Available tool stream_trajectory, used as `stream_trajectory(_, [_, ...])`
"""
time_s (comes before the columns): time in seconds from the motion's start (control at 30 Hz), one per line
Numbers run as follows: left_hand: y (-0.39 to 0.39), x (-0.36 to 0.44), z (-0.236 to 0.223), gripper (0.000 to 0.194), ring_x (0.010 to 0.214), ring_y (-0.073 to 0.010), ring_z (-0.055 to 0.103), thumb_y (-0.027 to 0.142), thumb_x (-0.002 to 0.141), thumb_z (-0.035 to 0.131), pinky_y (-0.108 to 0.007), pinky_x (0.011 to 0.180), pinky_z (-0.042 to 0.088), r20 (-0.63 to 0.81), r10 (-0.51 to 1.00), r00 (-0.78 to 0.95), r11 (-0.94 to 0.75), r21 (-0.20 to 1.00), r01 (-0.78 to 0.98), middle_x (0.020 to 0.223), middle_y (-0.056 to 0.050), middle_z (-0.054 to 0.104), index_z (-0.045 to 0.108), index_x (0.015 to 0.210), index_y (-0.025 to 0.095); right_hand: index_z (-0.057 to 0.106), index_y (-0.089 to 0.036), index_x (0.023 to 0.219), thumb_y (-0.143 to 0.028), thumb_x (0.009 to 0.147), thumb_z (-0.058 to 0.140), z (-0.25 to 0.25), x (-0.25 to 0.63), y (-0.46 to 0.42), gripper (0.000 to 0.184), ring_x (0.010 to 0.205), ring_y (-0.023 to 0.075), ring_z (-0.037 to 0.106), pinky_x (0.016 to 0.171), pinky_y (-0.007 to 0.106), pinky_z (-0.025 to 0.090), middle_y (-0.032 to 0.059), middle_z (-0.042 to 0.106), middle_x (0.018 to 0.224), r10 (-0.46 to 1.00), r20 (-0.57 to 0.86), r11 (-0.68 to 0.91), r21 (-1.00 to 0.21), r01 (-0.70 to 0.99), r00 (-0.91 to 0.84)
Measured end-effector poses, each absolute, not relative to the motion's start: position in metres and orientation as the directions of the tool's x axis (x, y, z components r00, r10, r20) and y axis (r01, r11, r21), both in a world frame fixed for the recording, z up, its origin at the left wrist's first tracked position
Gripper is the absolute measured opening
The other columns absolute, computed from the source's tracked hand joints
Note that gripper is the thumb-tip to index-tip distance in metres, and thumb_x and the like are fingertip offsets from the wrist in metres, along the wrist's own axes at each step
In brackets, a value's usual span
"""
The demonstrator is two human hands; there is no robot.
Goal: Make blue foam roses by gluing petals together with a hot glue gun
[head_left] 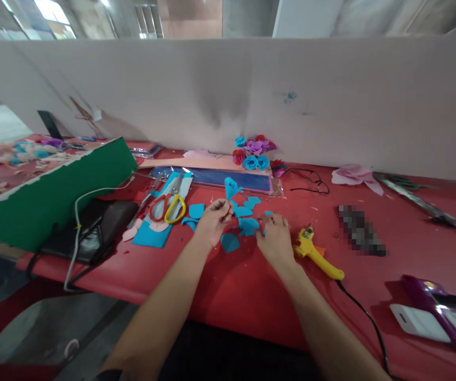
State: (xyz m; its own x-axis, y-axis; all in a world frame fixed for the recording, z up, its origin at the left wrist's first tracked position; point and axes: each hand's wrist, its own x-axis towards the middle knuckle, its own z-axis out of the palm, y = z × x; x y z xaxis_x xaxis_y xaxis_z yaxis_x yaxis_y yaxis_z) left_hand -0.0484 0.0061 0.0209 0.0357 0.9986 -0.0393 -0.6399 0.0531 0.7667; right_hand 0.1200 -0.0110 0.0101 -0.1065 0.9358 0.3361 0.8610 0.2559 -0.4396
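My left hand (219, 216) pinches the base of a blue paper flower (231, 187), its curled petals pointing up. Blue cut-paper petals (230, 243) lie loose on the red table below and around it. At the right side of this group, my right hand (274, 235) has its fingers curled at the edge of one blue petal (248, 227), seemingly pinching it. A yellow glue gun (316, 254) lies just right of my right hand, its nozzle pointing away from me. Scissors (167, 207) with red and yellow handles rest on blue paper (151, 234) to the left.
Finished paper flowers (256, 152) stand at the back by the white partition (331, 106). Eyeglasses (310, 181) and pink paper (355, 177) lie behind. A green box wall (61, 190) and black bag (93, 233) are left; a purple device (446, 312) and glue-gun cord (365, 312) are right.
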Motion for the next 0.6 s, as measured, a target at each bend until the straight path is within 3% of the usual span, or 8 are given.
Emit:
stream_trajectory(0.07, [0.007, -0.049, 0.021, 0.016, 0.048, -0.0034, 0.04, 0.02, 0.069, 0.072, -0.017, 0.047, 0.034, -0.03, 0.998, 0.05, 0.055, 0.777, -0.627, 0.061, 0.003, 0.053, 0.058, 0.066, 0.014, 0.068, -0.017, 0.095, -0.024, 0.082, 0.054, 0.007, 0.108, -0.021, 0.02, 0.098, 0.0283, 0.051, 0.087, 0.041, 0.037, 0.0133, 0.062, 0.101, 0.895, 0.409, 0.333, -0.342, 0.879, -0.18])
stream_trajectory(0.17, [0.006, -0.047, 0.02, 0.015, 0.048, -0.0038, 0.04, 0.021, 0.069, 0.072, -0.017, 0.047, 0.034, -0.021, 0.998, 0.067, 0.057, 0.794, -0.606, 0.061, 0.002, 0.054, 0.059, 0.067, 0.015, 0.07, -0.018, 0.084, -0.027, 0.081, 0.058, 0.002, 0.089, -0.032, 0.015, 0.091, 0.0284, 0.052, 0.083, 0.04, 0.039, 0.0116, 0.065, 0.089, 0.908, 0.289, 0.394, -0.337, 0.855, -0.304])
stream_trajectory(0.23, [0.006, -0.047, 0.019, 0.016, 0.049, -0.0042, 0.041, 0.022, 0.069, 0.073, -0.017, 0.048, 0.035, -0.024, 0.998, 0.066, 0.058, 0.802, -0.594, 0.062, 0.002, 0.054, 0.059, 0.067, 0.015, 0.068, -0.018, 0.076, -0.018, 0.078, 0.06, -0.001, 0.082, -0.035, 0.008, 0.088, 0.0278, 0.053, 0.08, 0.039, 0.039, 0.0108, 0.065, 0.083, 0.915, 0.219, 0.4, -0.388, 0.83, -0.338])
stream_trajectory(0.3, [0.006, -0.046, 0.018, 0.017, 0.05, -0.0043, 0.041, 0.023, 0.068, 0.074, -0.017, 0.048, 0.034, -0.02, 0.998, 0.062, 0.053, 0.803, -0.593, 0.062, 0.002, 0.054, 0.06, 0.067, 0.015, 0.066, -0.018, 0.072, -0.013, 0.077, 0.059, -0.003, 0.084, -0.033, 0.01, 0.087, 0.0259, 0.054, 0.08, 0.038, 0.04, 0.009, 0.066, 0.082, 0.919, 0.226, 0.394, -0.517, 0.76, -0.322])
stream_trajectory(0.4, [0.005, -0.045, 0.017, 0.018, 0.048, -0.004, 0.039, 0.026, 0.068, 0.074, -0.017, 0.046, 0.032, -0.002, 0.997, 0.075, 0.047, 0.803, -0.594, 0.061, 0.002, 0.053, 0.059, 0.068, 0.015, 0.063, -0.019, 0.078, -0.02, 0.081, 0.057, 0.0, 0.096, -0.025, 0.007, 0.079, 0.0205, 0.057, 0.077, 0.035, 0.043, 0.0051, 0.066, 0.082, 0.947, 0.251, 0.318, -0.82, 0.476, -0.2])
stream_trajectory(0.47, [0.003, -0.044, 0.017, 0.019, 0.048, -0.0041, 0.039, 0.028, 0.069, 0.074, -0.018, 0.047, 0.033, -0.018, 0.996, 0.089, 0.067, 0.803, -0.592, 0.061, 0.003, 0.052, 0.059, 0.07, 0.015, 0.061, -0.02, 0.08, -0.03, 0.081, 0.06, 0.006, 0.106, -0.02, 0.01, 0.073, 0.0174, 0.057, 0.071, 0.031, 0.044, 0.002, 0.065, 0.078, 0.974, 0.205, 0.223, -0.948, 0.226, -0.101])
stream_trajectory(0.53, [0.002, -0.042, 0.017, 0.021, 0.049, -0.0039, 0.04, 0.03, 0.068, 0.075, -0.018, 0.049, 0.035, -0.057, 0.994, 0.097, 0.104, 0.796, -0.597, 0.063, 0.003, 0.053, 0.06, 0.07, 0.015, 0.06, -0.021, 0.078, -0.036, 0.075, 0.068, 0.012, 0.112, -0.019, 0.017, 0.068, 0.0148, 0.056, 0.069, 0.028, 0.045, -0.0007, 0.063, 0.074, 0.991, 0.12, 0.118, -0.992, -0.04, -0.052])
stream_trajectory(0.6, [0.0, -0.039, 0.017, 0.022, 0.048, -0.0032, 0.039, 0.031, 0.067, 0.076, -0.018, 0.05, 0.037, -0.068, 0.99, 0.125, 0.131, 0.784, -0.607, 0.064, 0.003, 0.054, 0.062, 0.071, 0.014, 0.06, -0.021, 0.075, -0.035, 0.069, 0.075, 0.016, 0.115, -0.019, 0.021, 0.065, 0.0122, 0.057, 0.066, 0.026, 0.046, -0.0029, 0.062, 0.072, 0.993, 0.002, -0.037, -0.944, -0.327, -0.117])
